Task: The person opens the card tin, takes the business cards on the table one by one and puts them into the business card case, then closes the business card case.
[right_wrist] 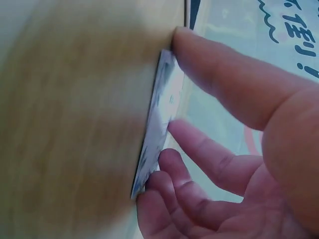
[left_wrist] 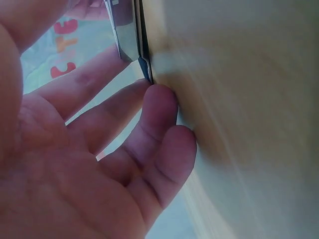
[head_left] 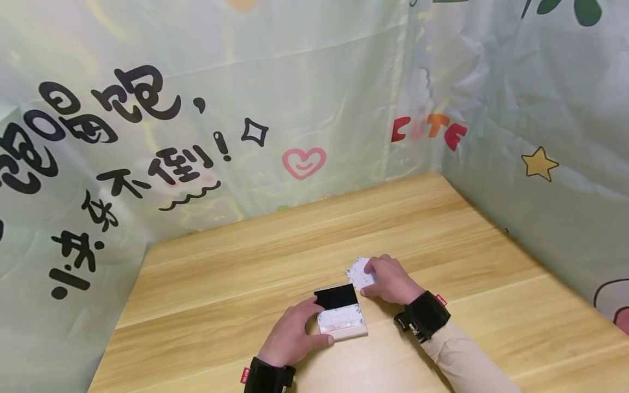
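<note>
A flat card case [head_left: 336, 297] lies on the table, its upper half black and its lower half showing a white card with a leafy print. My left hand [head_left: 294, 334] holds the case by its left side, thumb at the near corner and index finger at the black half. In the left wrist view the case [left_wrist: 125, 32] appears edge-on by the fingertips. Just beyond the case's far right corner, my right hand [head_left: 391, 281] grips a small bunch of white printed cards [head_left: 360, 272]. The right wrist view has these cards [right_wrist: 162, 109] tilted between thumb and fingers, close to the tabletop.
The wooden table [head_left: 221, 284] spreads out around both hands. Printed cloth [head_left: 314, 98] hangs along its back, left and right edges. Black bands [head_left: 426, 315] are strapped on both wrists.
</note>
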A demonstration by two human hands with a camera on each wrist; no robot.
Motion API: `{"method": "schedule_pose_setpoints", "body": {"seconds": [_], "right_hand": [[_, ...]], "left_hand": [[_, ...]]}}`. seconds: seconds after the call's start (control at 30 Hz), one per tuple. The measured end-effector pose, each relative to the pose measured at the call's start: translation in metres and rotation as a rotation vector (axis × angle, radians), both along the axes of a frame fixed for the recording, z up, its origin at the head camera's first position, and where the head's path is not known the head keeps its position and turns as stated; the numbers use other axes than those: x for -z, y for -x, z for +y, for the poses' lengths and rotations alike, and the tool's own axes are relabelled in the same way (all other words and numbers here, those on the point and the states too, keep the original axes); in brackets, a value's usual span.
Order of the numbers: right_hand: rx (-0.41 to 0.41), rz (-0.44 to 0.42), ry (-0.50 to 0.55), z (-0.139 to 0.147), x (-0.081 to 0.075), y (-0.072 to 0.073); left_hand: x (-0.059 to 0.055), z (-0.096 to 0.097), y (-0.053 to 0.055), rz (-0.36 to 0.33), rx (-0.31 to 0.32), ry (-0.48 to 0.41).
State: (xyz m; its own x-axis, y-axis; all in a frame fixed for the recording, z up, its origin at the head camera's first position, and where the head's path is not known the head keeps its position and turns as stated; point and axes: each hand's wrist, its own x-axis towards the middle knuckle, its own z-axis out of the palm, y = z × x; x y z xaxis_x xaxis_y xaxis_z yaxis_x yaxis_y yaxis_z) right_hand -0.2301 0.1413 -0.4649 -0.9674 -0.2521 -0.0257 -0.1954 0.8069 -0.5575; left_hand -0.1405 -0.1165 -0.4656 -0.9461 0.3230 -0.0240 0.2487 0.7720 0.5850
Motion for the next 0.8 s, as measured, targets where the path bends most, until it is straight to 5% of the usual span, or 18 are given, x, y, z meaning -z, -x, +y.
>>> {"method": "schedule_pose_setpoints", "body": {"seconds": [0.17, 0.47, 0.63, 0.8], "right_hand": [[0.009, 0.009, 0.022, -0.0022, -0.0019, -0.001], [0.072, 0.308, 0.055, -0.0007, -0.0023, 0.0047], [0.135, 0.369, 0.155, 0.0028, -0.0046, 0.0066], [0.072, 0.369, 0.194, 0.0042, -0.003, 0.0066]], "left_hand": [[-0.0012, 0.0, 0.0001, -0.01, -0.005, -0.009], [-0.0006, 0.0006, -0.0011, 0.0, 0.009, -0.026], [-0.0011, 0.0004, -0.0016, 0.011, 0.012, -0.023], [-0.0006, 0.0, -0.001, 0.023, 0.019, -0.019]]}}
